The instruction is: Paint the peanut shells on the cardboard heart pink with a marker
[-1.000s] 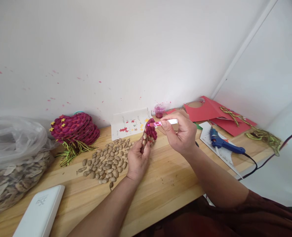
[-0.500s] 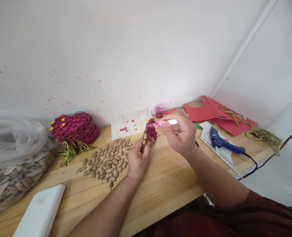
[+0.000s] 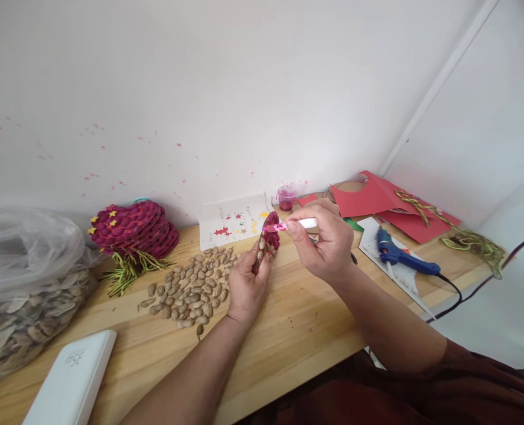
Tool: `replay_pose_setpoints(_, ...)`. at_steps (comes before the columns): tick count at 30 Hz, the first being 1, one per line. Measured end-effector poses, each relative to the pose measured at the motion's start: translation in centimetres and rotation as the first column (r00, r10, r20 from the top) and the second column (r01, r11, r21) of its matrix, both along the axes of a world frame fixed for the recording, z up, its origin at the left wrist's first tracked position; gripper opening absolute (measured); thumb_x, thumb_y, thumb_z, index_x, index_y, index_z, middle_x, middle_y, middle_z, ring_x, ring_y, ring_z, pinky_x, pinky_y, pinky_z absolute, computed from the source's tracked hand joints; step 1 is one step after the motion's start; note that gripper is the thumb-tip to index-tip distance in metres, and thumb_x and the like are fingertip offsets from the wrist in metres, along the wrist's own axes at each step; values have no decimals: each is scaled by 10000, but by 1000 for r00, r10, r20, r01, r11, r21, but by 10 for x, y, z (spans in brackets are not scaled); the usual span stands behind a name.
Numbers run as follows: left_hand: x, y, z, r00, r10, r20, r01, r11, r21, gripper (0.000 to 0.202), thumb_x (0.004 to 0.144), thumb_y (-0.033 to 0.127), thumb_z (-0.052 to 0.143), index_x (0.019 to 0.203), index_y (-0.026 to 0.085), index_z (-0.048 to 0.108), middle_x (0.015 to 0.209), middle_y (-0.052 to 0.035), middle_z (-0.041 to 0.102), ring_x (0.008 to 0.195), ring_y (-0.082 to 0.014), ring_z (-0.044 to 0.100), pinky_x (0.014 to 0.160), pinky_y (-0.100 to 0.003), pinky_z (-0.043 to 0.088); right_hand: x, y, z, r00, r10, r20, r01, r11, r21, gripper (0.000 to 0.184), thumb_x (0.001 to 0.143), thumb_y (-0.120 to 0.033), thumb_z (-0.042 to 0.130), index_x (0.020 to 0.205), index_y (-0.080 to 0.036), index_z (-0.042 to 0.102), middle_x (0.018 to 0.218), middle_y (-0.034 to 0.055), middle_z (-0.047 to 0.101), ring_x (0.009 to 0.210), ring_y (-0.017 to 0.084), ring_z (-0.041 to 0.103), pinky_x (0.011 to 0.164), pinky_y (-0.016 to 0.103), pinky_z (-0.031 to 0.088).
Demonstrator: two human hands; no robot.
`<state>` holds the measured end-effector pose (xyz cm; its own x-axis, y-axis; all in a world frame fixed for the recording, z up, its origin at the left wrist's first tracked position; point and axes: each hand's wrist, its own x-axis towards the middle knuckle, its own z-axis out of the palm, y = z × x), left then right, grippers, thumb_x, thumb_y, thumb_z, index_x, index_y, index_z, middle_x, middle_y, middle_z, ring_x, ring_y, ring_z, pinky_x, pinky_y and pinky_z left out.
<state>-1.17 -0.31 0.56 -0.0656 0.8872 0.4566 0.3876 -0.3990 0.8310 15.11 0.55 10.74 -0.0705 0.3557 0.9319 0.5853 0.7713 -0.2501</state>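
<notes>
My left hand (image 3: 247,276) is closed around the lower edge of a peanut-shell craft piece (image 3: 272,237), held tilted above the table. Its upper part is painted magenta, while shells near my fingers keep their tan colour. Between the thumb and fingers of my right hand (image 3: 326,241) is a slim white paintbrush (image 3: 308,223), smeared with pink. The brush's tip meets the upper edge of the craft piece, or lies just in front of it. Behind both hands stands a small clear cup (image 3: 287,198) with magenta paint inside. Loose peanuts (image 3: 195,292) lie spread left of my left hand.
Stacked magenta peanut-shell pieces (image 3: 133,227) with stars and green yarn sit at left, beside a plastic bag of peanuts (image 3: 35,313) and a white power bank (image 3: 73,378). Paper with star shapes (image 3: 212,218) lies behind. Rightward are red card (image 3: 363,200) and a blue glue gun (image 3: 406,258).
The paintbrush has shifted slightly down and left along the craft piece with my right hand. My left hand stays almost in the same place, still holding the piece.
</notes>
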Motion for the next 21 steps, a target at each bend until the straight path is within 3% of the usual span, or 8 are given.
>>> replay_pose_setpoints(8,-1,0,2,999,13,-50,-13,1000,16,172,942,297,602,862,193,713,652,36,491,627,-135,475,632,-249,360,1,0,0,999,-48,-6,48,998,31,60,930,-180,681,901,-231,668,780,6,758,762,184,626,786,380,471)
replay_pose_setpoints(21,-1,0,3,1000,2,-14,-2,1000,23,167,939,289,589,904,186,717,631,46,447,603,-131,438,599,-247,343,0,-3,1,1000,-14,17,13,1000,19,57,922,-177,675,900,-230,675,790,8,753,763,183,630,785,377,476)
